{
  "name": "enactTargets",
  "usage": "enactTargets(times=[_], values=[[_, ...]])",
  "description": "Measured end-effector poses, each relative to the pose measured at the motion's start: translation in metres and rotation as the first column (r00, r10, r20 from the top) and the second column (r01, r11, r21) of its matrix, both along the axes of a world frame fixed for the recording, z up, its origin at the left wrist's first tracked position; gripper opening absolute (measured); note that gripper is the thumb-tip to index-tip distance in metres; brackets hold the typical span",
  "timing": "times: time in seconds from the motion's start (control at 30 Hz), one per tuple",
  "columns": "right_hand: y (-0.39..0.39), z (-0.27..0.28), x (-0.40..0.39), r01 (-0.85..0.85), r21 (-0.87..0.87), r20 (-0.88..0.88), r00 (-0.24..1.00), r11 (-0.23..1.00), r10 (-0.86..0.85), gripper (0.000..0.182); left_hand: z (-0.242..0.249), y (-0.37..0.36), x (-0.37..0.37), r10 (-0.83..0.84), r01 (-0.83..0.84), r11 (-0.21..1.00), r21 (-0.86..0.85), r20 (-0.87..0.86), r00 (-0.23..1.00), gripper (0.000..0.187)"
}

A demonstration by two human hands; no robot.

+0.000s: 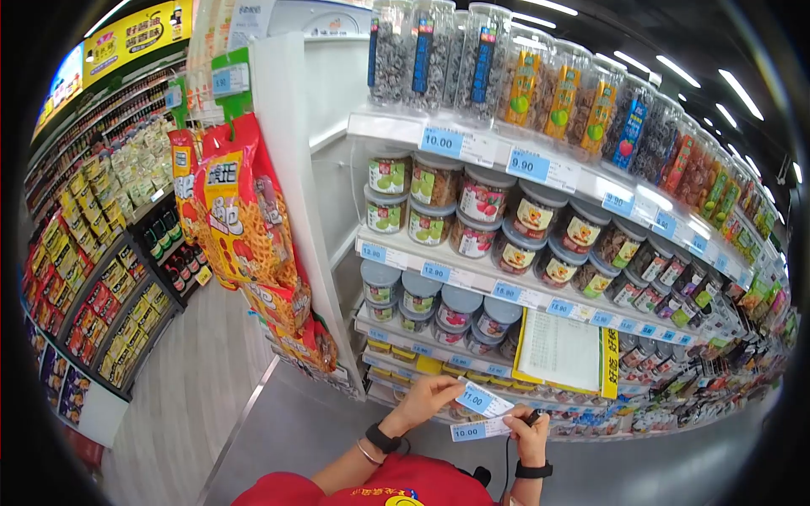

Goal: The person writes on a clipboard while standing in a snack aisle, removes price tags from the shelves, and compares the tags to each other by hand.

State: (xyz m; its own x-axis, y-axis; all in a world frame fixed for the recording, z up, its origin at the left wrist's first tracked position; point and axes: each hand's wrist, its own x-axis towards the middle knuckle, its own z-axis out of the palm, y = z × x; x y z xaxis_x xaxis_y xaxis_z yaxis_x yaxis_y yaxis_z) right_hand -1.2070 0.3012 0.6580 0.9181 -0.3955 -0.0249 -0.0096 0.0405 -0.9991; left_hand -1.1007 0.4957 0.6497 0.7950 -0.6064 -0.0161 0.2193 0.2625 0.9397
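My left hand (423, 403) pinches the left edge of a blue-and-white price tag marked 11.00 (474, 400). The tag's right end reaches my right hand (530, 437). Fanned out below it is a second price tag marked 10.00 (468, 433), held in the fingers of my right hand. A small black pen-like object (532, 417) sticks out at the top of the same hand, and a thin dark cord hangs beneath. Both hands are in front of the lower shelves, near a yellow-edged sheet (564, 350) hanging from the shelf.
Shelves hold lidded jars (485, 202) and tall clear canisters (481, 63), with price tags along a shelf edge (472, 148). Red snack bags (245, 211) hang on the shelf end at left. Beyond the aisle floor (173, 371) stands another packed rack (110, 295).
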Motion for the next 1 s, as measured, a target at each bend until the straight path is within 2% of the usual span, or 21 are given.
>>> enactTargets(times=[0.07,0.13,0.23,0.27,0.33,0.47,0.53,0.67,0.8,0.87,1.0], values=[[-0.001,-0.002,0.001,-0.057,-0.027,0.002,0.998,0.998,0.057,0.003,0.001,0.002,-0.001,0.03,-0.037,0.997,0.071,0.095,0.995,0.017],[-0.001,-0.006,-0.001,-0.074,-0.06,-0.001,0.997,0.995,0.074,0.004,0.003,0.006,-0.004,0.013,-0.022,0.993,0.113,0.081,0.997,0.018],[0.005,0.002,0.011,-0.052,-0.094,0.008,0.999,0.994,0.053,0.004,-0.003,0.008,0.005,0.109,-0.11,0.994,0.011,0.056,0.992,0.014],[0.011,0.0,0.005,-0.018,-0.094,-0.042,0.999,0.995,0.014,0.004,-0.005,0.012,0.003,0.135,-0.135,0.991,0.019,0.025,0.991,0.013],[0.016,0.001,0.009,-0.025,-0.058,0.039,0.999,0.998,0.027,0.003,-0.007,0.015,0.008,0.166,-0.167,0.986,0.014,0.011,0.986,0.011],[0.02,-0.001,0.017,0.01,0.012,0.074,0.997,1.0,-0.011,0.003,-0.005,0.022,0.027,0.208,-0.209,0.977,0.033,0.017,0.978,0.013],[0.021,-0.004,0.016,0.02,0.038,0.115,0.993,0.999,-0.024,0.003,-0.003,0.022,0.036,0.349,-0.349,0.937,-0.006,0.031,0.937,0.016],[0.026,-0.007,0.014,0.031,0.044,0.076,0.997,0.999,-0.034,0.004,-0.003,0.024,0.062,0.347,-0.347,0.938,0.0,0.04,0.937,0.019],[0.037,-0.008,0.017,0.056,0.046,0.02,0.998,0.997,-0.057,0.004,0.002,0.022,0.085,0.353,-0.358,0.93,0.083,0.068,0.933,0.018],[0.043,-0.009,0.021,0.068,0.059,-0.002,0.998,0.996,-0.068,0.004,0.004,0.017,0.097,0.33,-0.331,0.943,0.018,0.051,0.943,0.018],[0.058,-0.016,0.03,0.084,0.07,-0.014,0.996,0.994,-0.083,0.005,0.007,0.005,0.121,0.293,-0.294,0.955,0.029,0.031,0.955,0.019]])
